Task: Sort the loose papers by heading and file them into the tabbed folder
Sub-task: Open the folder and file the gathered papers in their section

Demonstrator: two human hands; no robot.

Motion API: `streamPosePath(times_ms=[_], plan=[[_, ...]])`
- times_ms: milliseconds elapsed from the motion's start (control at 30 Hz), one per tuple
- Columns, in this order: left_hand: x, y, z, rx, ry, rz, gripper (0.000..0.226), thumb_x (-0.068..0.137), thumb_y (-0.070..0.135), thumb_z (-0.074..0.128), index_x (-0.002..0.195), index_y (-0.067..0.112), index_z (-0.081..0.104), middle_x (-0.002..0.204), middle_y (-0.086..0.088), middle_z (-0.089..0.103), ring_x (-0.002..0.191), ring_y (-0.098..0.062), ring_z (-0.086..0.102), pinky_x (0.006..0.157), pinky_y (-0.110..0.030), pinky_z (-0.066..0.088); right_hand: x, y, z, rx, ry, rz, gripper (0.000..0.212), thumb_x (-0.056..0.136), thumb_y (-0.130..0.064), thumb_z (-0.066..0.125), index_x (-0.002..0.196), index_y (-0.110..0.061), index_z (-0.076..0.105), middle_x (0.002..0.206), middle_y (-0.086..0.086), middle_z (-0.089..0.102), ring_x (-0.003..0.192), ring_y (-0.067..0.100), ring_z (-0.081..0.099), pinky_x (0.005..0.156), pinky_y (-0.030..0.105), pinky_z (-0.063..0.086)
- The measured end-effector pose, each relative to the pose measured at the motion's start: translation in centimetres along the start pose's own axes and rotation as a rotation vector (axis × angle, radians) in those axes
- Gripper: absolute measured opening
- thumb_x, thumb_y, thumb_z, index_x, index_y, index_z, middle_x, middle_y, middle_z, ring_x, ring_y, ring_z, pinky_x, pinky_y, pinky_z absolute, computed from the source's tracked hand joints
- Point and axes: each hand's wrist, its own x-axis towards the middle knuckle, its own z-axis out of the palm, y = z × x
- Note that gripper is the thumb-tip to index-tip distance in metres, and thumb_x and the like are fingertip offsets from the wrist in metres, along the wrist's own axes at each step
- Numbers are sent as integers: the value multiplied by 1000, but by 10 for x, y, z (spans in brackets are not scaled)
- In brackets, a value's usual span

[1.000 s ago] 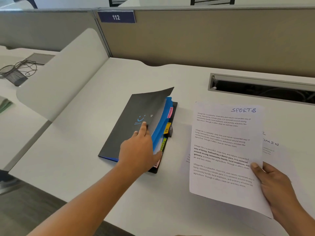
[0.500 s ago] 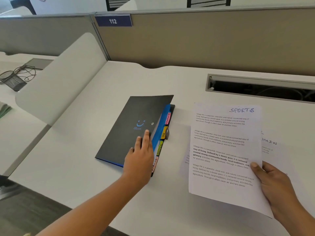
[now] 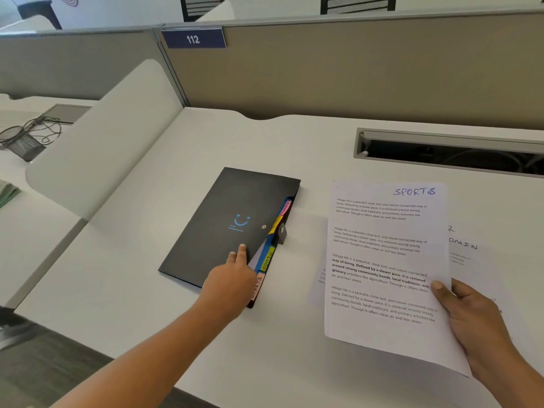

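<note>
On the white desk, seen from the head camera, a black folder lies slightly turned, with a small blue smile printed on its cover. The cover is almost flat, but its right edge stands a little open. In that gap the blue dividers show, with coloured tabs in a row: pink, yellow, green and orange. A short dark strap sticks out from the same edge, near a small round button on the cover.

The left hand reaches to the lower right corner of the folder. Two fingers lie straight on the cover; the thumb is hidden, so I cannot tell whether the grip is clamped on the cover or only rests on it.

The right hand holds one sheet to the right of the folder, lifted above the desk and tilted. Its grip is clamped on the sheet's right edge, thumb on the front and fingers behind. The sheet has the handwritten heading SPORTS and four blocks of print.

Under this sheet more loose papers lie flat on the desk; one shows the word ADMIN.

Behind them a long cable slot is cut in the desk. A beige partition carries a blue plate with 112. At far left a mesh cup stands among cables.
</note>
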Motion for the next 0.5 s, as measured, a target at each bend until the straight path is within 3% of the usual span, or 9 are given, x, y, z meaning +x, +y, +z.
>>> streamPosePath(times_ms=[133, 200, 300, 400, 500], plan=[[4, -1, -1, -64, 76, -103, 55, 100, 39, 41, 145, 6, 35, 162, -10, 8, 143, -29, 30, 81, -38, 56, 1, 1, 2, -18, -8, -4, 13, 96, -20, 60, 100, -23, 72, 83, -5, 78, 62, 16, 74, 55, 27, 56], [2, -4, -1, -64, 97, -105, 64, 99, 44, 42, 149, 7, 28, 163, -7, 6, 144, -27, 28, 79, -35, 56, 2, 0, 3, -24, -6, -4, 13, 96, -21, 60, 98, -24, 72, 84, -4, 78, 63, 15, 74, 55, 28, 58], [-6, -10, -3, -59, 128, -115, 75, 96, 45, 48, 153, 8, 15, 163, -3, 4, 145, -21, 28, 80, -31, 55, 2, -1, 3, -22, 6, 11, 14, 95, -21, 61, 99, -24, 73, 91, 1, 78, 72, 24, 75, 71, 38, 59], [-13, -12, -13, -32, 182, -131, 64, 99, 32, 44, 152, 9, 17, 162, -2, 12, 136, -17, 41, 72, -28, 53, 1, 0, 4, -14, 20, 29, 14, 95, -22, 61, 100, -23, 74, 95, 4, 78, 79, 27, 74, 80, 44, 57], [-14, -14, -19, 26, 186, -112, 55, 98, 15, 43, 149, 7, 25, 157, -5, 27, 107, -18, 62, 64, -28, 50, 0, -2, 6, -2, 15, 41, 13, 96, -20, 60, 98, -22, 73, 87, 0, 78, 67, 19, 75, 61, 34, 61]])
